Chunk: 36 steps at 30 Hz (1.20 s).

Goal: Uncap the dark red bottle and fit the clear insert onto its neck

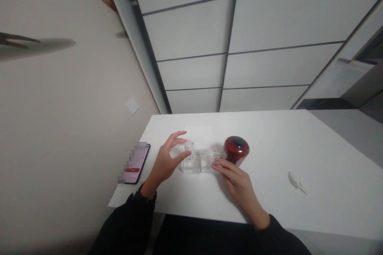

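Two clear, square-sided glass bottles stand side by side on the white table: a left bottle (191, 166) and a right bottle (206, 164). My left hand (167, 161) has thumb and fingers around a clear round stopper (188, 145) at the top of the left bottle. A second clear round stopper (210, 154) shows at the right bottle. There, the fingers of my right hand (236, 181) are pressed together, their tips at its upper right side; whatever lies between them is hidden. Just beyond the right hand stands a dark red, rounded container (236, 149) with a black top.
A phone (136, 165) with a lit screen lies near the left edge of the white table (269, 135). A crumpled white scrap (297, 183) lies at the right. The wall with a socket (132, 105) borders the left, and white panelled doors (191, 40) rise behind.
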{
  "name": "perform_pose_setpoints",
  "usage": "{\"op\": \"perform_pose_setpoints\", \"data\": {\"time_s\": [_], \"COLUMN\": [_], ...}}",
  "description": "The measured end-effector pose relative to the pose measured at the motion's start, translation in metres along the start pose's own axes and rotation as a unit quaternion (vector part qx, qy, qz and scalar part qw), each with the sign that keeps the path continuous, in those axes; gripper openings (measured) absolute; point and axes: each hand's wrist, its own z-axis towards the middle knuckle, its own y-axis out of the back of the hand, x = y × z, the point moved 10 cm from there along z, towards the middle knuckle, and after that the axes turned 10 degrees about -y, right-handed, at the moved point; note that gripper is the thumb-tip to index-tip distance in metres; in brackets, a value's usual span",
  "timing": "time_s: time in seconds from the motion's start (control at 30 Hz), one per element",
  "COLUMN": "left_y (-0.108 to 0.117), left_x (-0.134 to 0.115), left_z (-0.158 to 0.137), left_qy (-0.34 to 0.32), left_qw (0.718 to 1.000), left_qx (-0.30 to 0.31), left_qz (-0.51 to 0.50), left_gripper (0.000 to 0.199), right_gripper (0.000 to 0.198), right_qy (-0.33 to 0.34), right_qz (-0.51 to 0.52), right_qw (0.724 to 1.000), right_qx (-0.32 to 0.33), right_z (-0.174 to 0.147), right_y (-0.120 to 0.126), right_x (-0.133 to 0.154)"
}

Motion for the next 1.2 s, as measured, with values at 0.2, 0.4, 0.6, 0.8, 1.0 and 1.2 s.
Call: {"op": "perform_pose_setpoints", "data": {"time_s": [0.2,0.4,0.6,0.8,1.0,1.2], "left_y": [0.015,-0.018,-0.037,-0.042,-0.04,-0.023], "left_x": [0.021,0.096,0.138,0.145,0.141,0.092], "left_z": [0.052,0.089,0.083,0.083,0.084,0.088], "left_qy": [0.002,0.037,0.037,0.017,-0.006,-0.087], "left_qw": [0.997,0.999,0.997,0.989,0.982,0.989], "left_qx": [-0.056,0.015,0.052,0.085,0.069,-0.001], "left_qz": [-0.047,0.008,0.049,0.117,0.173,0.123], "left_gripper": [0.063,0.042,0.036,0.036,0.039,0.026], "right_gripper": [0.044,0.046,0.048,0.045,0.04,0.031], "right_qy": [0.002,0.009,-0.002,-0.003,0.016,0.032], "right_qz": [0.001,-0.001,0.004,-0.01,-0.033,-0.042], "right_qw": [1.0,1.0,1.0,1.0,0.999,0.999], "right_qx": [-0.004,-0.01,-0.006,0.007,0.022,-0.011], "right_z": [0.0,0.001,0.004,0.005,0.01,0.013], "right_y": [0.0,0.001,0.001,0.001,0.001,0.012], "right_x": [0.002,0.003,0.005,0.008,0.016,0.028]}}
